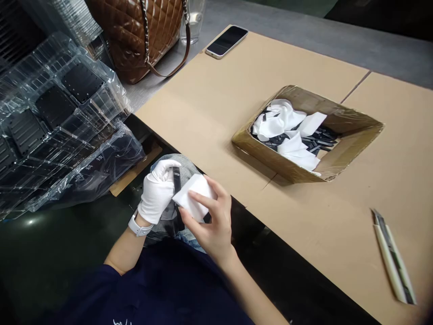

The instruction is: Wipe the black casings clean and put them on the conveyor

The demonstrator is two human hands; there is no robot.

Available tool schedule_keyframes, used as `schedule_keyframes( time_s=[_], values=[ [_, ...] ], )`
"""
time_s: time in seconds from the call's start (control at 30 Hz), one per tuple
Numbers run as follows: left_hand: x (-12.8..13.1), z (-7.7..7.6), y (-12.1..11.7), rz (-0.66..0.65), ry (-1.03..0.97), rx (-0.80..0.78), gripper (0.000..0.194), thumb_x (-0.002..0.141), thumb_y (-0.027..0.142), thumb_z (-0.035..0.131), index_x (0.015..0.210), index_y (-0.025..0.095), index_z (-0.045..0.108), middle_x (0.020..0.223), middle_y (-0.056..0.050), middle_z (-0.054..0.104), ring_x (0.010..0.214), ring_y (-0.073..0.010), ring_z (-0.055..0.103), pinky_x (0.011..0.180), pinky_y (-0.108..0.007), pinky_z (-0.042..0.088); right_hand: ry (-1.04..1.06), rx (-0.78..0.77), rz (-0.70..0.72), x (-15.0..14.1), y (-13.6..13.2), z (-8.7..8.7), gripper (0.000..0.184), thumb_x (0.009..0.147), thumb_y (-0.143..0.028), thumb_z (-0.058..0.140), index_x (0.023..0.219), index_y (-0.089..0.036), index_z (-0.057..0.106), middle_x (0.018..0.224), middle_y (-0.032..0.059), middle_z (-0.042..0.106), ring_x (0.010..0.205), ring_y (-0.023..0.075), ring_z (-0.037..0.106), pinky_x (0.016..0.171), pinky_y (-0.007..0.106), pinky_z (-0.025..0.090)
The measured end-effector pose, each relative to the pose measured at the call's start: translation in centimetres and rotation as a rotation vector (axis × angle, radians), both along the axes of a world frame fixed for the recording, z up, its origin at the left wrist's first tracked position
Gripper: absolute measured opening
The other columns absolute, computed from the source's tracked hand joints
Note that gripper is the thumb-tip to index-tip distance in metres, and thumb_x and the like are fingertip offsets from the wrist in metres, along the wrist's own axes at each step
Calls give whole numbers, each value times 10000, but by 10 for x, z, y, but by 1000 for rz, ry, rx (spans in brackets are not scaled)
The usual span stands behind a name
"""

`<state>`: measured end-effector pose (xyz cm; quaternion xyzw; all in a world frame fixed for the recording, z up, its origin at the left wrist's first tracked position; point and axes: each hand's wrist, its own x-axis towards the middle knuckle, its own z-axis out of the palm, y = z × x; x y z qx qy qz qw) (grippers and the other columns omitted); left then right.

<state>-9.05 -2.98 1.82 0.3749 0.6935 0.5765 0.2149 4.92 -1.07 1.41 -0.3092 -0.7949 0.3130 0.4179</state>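
My left hand (158, 192), in a white glove with a white watch at the wrist, is closed around a small dark flat piece (177, 179) held upright. In my bare right hand (214, 215) is a white sponge block (195, 195), gripped between thumb and fingers. One corner of the sponge reaches the dark piece; whether it presses on it I cannot tell. Both hands are above my lap, at the table's near edge. An open cardboard box (358, 155) on the table holds white cloths (296, 151), another white block (311, 123) and several dark pieces (321, 140).
A utility knife (392, 257) lies on the brown table cover (324, 243) at right. At the far edge rests a phone (226, 41), near a brown quilted bag (135, 34) and a clear cup (195, 20). Clear plastic trays (98, 106) with dark parts are stacked at left.
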Motion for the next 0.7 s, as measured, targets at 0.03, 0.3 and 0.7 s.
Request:
schedule_keyframes(
  time_s=[0.03,0.3,0.7],
  values=[
    [0,0,0,-3,4,-6,209,792,58,513,911,194,618,892,-11,672,868,-143,633,848,-291,491,0,0,-5,-3,5,2,369,761,-214,689,1101,-295,570,1291,113,474,1204,303,493,940,532,462],
    [2,0,-3,-94,-57,-25,125,816,222,592,935,245,622,892,0,692,851,-171,647,813,-287,513,-96,33,14,-15,34,23,278,782,-279,669,1054,-295,615,1275,101,494,1195,306,494,970,536,430],
    [0,-1,-7,-92,-37,-64,165,824,160,534,931,229,638,886,-5,699,842,-167,653,841,-307,516,-151,-13,39,-17,61,20,236,796,-368,641,1013,-275,648,1159,91,564,1111,289,543,942,515,445]
  ],
)
